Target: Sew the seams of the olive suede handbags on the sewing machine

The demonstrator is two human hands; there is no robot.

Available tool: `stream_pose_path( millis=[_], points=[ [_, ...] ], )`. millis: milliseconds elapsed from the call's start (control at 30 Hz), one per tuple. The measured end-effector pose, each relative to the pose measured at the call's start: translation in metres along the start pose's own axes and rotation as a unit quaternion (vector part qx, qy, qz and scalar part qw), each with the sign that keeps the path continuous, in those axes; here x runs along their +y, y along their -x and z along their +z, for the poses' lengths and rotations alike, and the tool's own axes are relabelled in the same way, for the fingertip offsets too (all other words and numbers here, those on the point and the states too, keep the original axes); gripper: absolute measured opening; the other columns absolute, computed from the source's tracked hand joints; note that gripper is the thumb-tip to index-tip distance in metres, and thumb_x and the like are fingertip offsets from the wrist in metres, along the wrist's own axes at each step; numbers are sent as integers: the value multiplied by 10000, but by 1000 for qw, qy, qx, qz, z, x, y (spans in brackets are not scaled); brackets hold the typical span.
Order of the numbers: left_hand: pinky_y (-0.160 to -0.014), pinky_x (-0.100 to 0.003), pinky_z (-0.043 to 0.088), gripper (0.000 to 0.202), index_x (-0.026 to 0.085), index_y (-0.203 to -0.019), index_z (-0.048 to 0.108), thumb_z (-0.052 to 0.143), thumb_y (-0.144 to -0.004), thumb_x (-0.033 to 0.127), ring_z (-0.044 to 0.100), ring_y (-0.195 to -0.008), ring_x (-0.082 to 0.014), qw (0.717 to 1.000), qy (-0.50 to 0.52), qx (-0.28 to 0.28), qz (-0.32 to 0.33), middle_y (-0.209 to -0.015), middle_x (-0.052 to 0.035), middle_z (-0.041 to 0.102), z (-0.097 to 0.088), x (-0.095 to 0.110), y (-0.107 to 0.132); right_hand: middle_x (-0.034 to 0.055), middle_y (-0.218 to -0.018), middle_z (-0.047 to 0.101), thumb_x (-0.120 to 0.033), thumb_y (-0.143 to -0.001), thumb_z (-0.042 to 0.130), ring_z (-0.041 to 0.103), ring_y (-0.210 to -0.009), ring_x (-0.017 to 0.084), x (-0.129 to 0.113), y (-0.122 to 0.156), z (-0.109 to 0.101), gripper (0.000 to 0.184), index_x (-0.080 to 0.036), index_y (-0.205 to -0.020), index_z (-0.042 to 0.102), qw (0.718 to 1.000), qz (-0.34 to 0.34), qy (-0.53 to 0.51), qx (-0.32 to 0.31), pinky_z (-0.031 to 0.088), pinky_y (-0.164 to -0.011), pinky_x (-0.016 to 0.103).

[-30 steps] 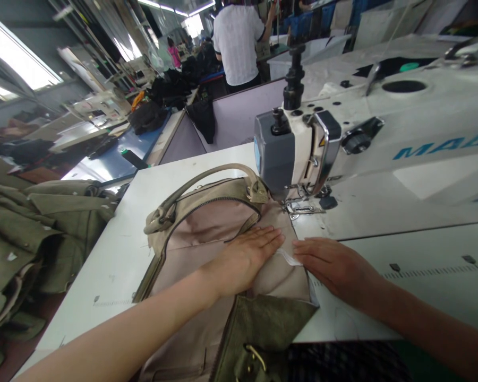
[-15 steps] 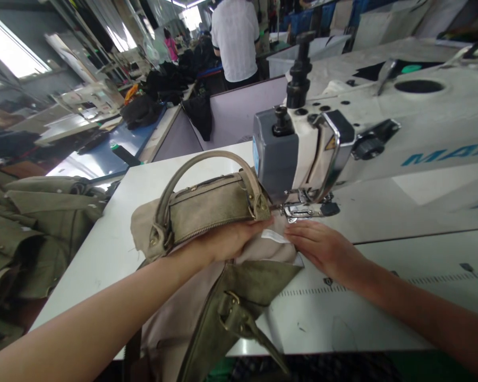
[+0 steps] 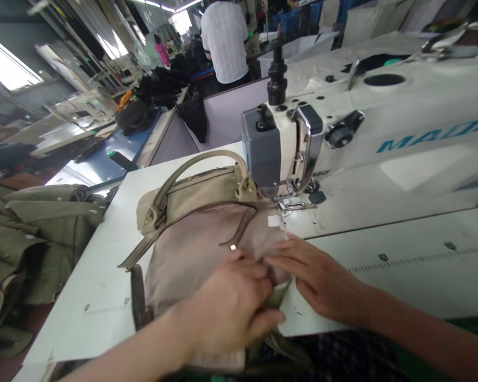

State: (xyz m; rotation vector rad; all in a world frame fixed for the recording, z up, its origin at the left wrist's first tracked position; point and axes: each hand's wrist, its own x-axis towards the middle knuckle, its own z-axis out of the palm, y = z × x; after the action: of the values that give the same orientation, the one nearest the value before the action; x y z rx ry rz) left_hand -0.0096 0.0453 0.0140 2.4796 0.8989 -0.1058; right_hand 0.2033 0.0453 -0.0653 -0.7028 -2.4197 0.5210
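Observation:
A khaki handbag (image 3: 199,193) with a curved handle lies on the white table (image 3: 103,276), its pale pink lining (image 3: 195,249) turned out toward me. My left hand (image 3: 227,307) is closed on the near edge of the lining and the olive fabric below it. My right hand (image 3: 314,278) rests beside it with fingers stretched flat on the lining's right edge. A small white label (image 3: 274,220) sits on the lining just in front of the presser foot (image 3: 292,203) of the white sewing machine (image 3: 362,132).
A heap of olive-green bags (image 3: 32,239) lies at the left of the table. Behind it are blue worktables (image 3: 103,162) with dark goods. A person in a white shirt (image 3: 225,40) stands with their back turned at the far end.
My left hand pulled back from under the handle toward me and closed on the lining's near edge. The bag flattened, its lining spread out, and my right hand slid nearer to me.

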Motion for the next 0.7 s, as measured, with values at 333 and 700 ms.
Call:
stream_pose_path(
  millis=[333,700],
  points=[
    [-1080,-399,353,294,127,-1118,531,411,-950,336,554,-1058,-201,992,25,117,28,-1093,-94,603,29,29,23,76,-853,608,-92,-914,442,558,-793,198,-34,14,-8,191,-150,-879,621,996,40,-10,-76,491,-708,322],
    [-1156,-378,237,472,82,-1368,428,403,-960,318,331,-1370,-234,979,-188,81,-10,-1433,-123,434,18,-30,-38,101,-830,643,-22,-873,419,608,-837,194,-33,16,-14,262,-138,-964,635,998,-41,25,-34,517,-736,290]
  ],
)
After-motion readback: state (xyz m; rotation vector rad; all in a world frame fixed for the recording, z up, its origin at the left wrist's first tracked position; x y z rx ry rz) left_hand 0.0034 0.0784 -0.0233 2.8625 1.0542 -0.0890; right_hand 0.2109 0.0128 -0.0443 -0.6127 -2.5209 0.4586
